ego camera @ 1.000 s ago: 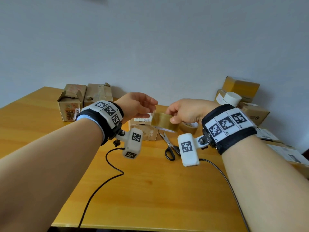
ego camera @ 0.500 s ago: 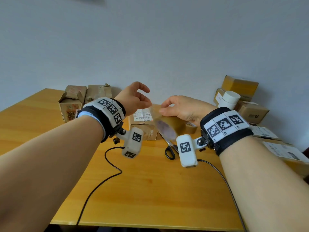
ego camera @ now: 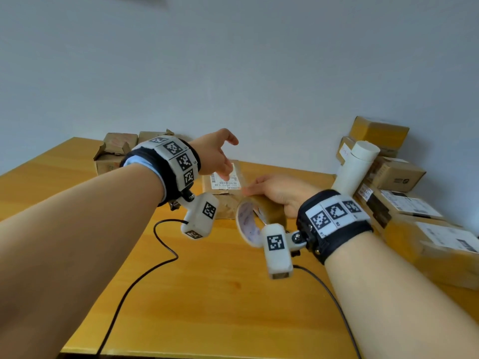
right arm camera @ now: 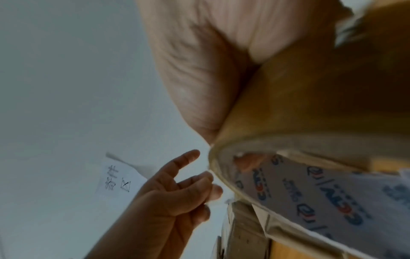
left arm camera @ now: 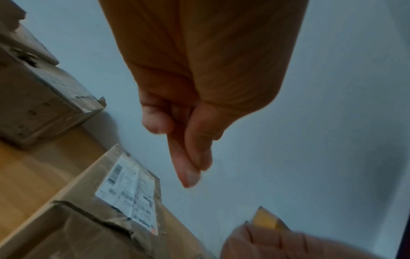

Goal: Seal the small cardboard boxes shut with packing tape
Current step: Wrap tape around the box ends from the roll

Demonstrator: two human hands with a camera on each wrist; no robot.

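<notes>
My right hand [ego camera: 269, 195] grips a roll of brown packing tape [ego camera: 261, 216] from above, holding it on edge just in front of a small cardboard box [ego camera: 225, 200] with a white shipping label. In the right wrist view the tape roll [right arm camera: 310, 122] fills the frame and its printed core faces the camera. My left hand [ego camera: 217, 156] hovers above the box with relaxed fingers and holds nothing. The left wrist view shows the left hand [left arm camera: 188, 143] over the labelled box [left arm camera: 93, 219], whose torn top flap lies closed.
Two worn boxes [ego camera: 116, 151] stand at the back left against the wall. More boxes [ego camera: 396, 174] and a white tube [ego camera: 357, 167] are piled at the right. Black wrist-camera cables [ego camera: 145, 275] trail over the wooden table [ego camera: 207, 307] toward its near edge.
My right hand has lowered the tape roll and turned it on edge near the box. My left hand has drawn away from the roll, lifted and spread over the box.
</notes>
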